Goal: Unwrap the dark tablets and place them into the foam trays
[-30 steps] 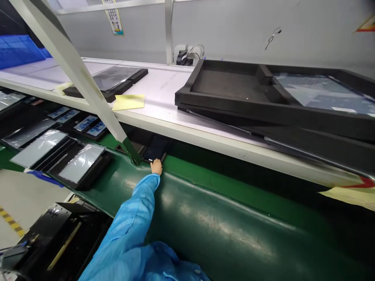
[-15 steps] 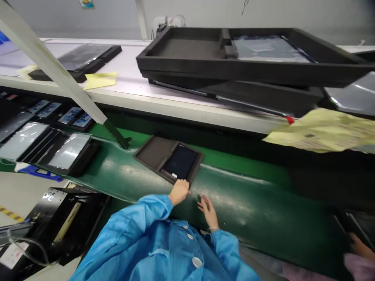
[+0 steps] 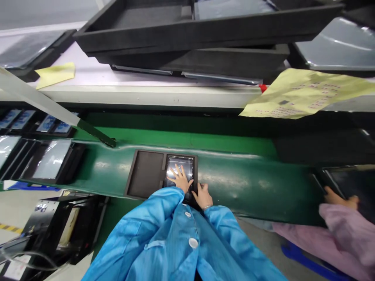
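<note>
A black two-pocket tray (image 3: 145,173) lies on the green conveyor belt (image 3: 234,175) just in front of me. Its right pocket holds a dark glossy screen panel (image 3: 181,166). My left hand (image 3: 180,180) rests flat on that panel with fingers spread. My right hand (image 3: 203,195) sits at the tray's near right corner, fingers bent against its edge. The tray's left pocket holds nothing. Both arms are in blue sleeves.
A white shelf (image 3: 140,93) above the belt carries stacked black trays (image 3: 190,35) and yellow papers (image 3: 301,93). More trays with panels (image 3: 52,160) sit left on the belt. A co-worker's hand (image 3: 336,197) in a pink sleeve holds a tray at right.
The tray has come closer and squared up before me. My left hand moved from its near edge onto the panel; my right hand reached its corner. The view tilted down.
</note>
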A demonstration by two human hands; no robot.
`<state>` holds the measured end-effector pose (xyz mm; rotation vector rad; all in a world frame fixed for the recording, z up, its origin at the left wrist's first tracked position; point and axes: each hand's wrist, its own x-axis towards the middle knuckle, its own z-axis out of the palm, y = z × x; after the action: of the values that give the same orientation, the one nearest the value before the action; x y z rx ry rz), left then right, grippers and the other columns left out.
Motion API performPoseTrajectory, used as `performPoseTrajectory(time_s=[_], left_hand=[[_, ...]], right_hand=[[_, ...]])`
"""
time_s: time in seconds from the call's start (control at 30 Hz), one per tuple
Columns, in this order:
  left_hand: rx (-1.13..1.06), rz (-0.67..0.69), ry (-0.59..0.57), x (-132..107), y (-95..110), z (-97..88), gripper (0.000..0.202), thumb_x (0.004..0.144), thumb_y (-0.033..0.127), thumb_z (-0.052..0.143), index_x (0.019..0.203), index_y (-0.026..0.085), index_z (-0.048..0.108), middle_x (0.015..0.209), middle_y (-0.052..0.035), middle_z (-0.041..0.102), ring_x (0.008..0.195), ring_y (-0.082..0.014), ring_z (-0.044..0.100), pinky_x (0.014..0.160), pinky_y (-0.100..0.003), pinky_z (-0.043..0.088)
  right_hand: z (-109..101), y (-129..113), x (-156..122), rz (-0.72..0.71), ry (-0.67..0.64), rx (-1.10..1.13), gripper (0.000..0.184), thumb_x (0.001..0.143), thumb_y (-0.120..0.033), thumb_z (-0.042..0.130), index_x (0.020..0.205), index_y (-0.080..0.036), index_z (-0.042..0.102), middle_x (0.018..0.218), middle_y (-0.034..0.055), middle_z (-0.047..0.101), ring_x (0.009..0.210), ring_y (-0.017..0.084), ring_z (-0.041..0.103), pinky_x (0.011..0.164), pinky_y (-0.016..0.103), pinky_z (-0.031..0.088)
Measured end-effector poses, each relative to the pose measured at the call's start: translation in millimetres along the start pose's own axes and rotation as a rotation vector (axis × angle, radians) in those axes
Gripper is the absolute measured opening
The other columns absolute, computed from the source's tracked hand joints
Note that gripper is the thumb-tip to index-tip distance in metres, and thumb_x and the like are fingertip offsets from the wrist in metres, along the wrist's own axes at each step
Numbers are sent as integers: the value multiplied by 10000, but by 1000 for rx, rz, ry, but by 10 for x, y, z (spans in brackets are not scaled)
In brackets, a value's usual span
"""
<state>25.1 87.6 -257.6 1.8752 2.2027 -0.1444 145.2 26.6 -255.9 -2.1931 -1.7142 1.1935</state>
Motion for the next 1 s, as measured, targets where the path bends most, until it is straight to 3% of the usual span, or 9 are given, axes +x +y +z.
performPoseTrajectory(time_s=[0.13,0.3,0.4,0.47,0.53,0.63,0.7,0.83,1.0], left_hand=[[-46,-32,-60,15,136,-27,1042,827,567,683,1641,217,134,1697,-257,50,1515,-576,-62,1002,-893,225],[-266,18,-143,59,63,-379,1215,684,396,835,1640,145,127,1678,-298,-56,1480,-628,-92,996,-886,250],[-503,146,-206,96,-360,-691,1207,675,315,842,1639,136,138,1673,-306,96,1507,-565,156,1109,-731,331],[-582,194,-191,91,-783,-880,1051,779,280,754,1643,218,160,1654,-207,303,1480,-416,380,1159,-530,402],[-654,168,-128,55,-1225,-1008,869,898,233,595,1643,287,152,1611,-101,431,1426,-296,495,1158,-411,426],[-733,12,-1,-20,-1741,-1054,780,967,225,468,1651,236,93,1511,-114,557,1364,-299,563,1139,-446,444],[-787,-54,61,-56,-1924,-1018,786,965,261,512,1647,206,126,1477,-124,589,1378,-312,547,1146,-461,438],[-916,-19,144,-131,-1929,-983,643,1001,343,487,1607,233,303,1582,-44,478,1503,-219,380,1228,-366,342],[-1129,83,221,-390,-1588,-1240,551,1023,441,453,1512,191,492,1577,-36,476,1496,-207,385,1256,-345,300]], right_hand=[[35,-85,73,44,-48,-48,873,862,-249,624,1605,-207,167,1315,179,419,1184,326,610,952,431,519],[106,10,129,68,-74,-11,782,910,-245,564,1597,-195,196,1233,145,446,992,250,684,959,378,506],[124,74,123,58,-45,33,771,891,-284,602,1576,-195,260,1168,107,455,1009,252,675,1002,379,489],[114,103,104,37,3,69,821,854,-314,640,1576,-196,265,1146,94,449,1067,277,645,1044,409,471],[84,114,79,0,70,111,857,818,-320,652,1573,-180,273,1149,105,447,1136,315,600,1082,457,447],[8,66,40,-98,168,196,757,826,-322,594,1525,-140,370,1177,146,453,1208,351,538,1124,513,406],[-51,-29,18,-186,215,268,645,862,-350,532,1468,-143,456,1205,166,457,1226,348,522,1129,532,406],[-172,-338,-21,-356,264,425,560,887,-474,519,1380,-209,562,1279,150,480,1283,316,498,1155,520,399],[-404,-683,-115,-412,226,620,725,867,-644,592,1462,-247,472,1393,151,518,1192,272,616,1049,476,520]])
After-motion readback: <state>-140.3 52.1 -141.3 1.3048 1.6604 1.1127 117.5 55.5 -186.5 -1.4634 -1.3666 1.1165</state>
